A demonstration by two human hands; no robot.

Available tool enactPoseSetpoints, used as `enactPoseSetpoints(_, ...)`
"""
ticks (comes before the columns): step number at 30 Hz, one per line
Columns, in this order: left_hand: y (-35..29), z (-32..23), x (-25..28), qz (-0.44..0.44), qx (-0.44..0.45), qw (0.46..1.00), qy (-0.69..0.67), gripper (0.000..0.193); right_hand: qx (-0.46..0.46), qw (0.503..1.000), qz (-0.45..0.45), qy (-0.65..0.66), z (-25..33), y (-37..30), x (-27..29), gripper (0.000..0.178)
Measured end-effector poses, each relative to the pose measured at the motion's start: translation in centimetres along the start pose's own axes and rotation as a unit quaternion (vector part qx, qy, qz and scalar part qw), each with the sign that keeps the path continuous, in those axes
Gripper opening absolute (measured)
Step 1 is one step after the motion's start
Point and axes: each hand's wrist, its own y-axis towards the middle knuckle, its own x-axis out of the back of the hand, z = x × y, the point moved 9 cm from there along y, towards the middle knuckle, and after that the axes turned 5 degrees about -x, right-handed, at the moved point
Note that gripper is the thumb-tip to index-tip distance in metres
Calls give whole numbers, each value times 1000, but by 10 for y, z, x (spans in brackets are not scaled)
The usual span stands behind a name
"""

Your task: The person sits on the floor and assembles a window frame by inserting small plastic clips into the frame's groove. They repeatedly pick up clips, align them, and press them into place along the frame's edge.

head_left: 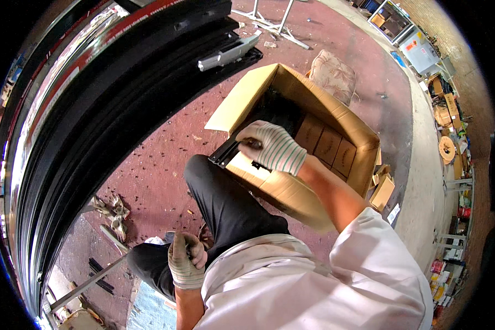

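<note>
My right hand, in a striped white knit glove, is over the near left rim of a large open cardboard box. Its fingers are curled together around something dark that I cannot make out. Just beneath and beside it, a black bar with small holes lies along the box's edge. Down by my lap, my left hand is gloved too and closed, thumb pressed to the fingers; whatever it may hold is hidden. Inside the box are several small brown cartons and a dark heap.
Long black profiles are stacked at the left, with a grey metal piece on their end. A patterned cushion rests beyond the box. Small dark bits dot the red floor. Used gloves lie at lower left.
</note>
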Motion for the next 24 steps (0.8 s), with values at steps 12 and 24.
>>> enactPoseSetpoints(12, -8, -3, 1, -44, -8, 999, -5, 36, 172, 934, 70, -306, 47, -8, -47, 13)
enactPoseSetpoints(24, -6, 1, 5, -52, 2, 999, 13, 33, 106, 952, -171, -230, 69, -10, 69, 20)
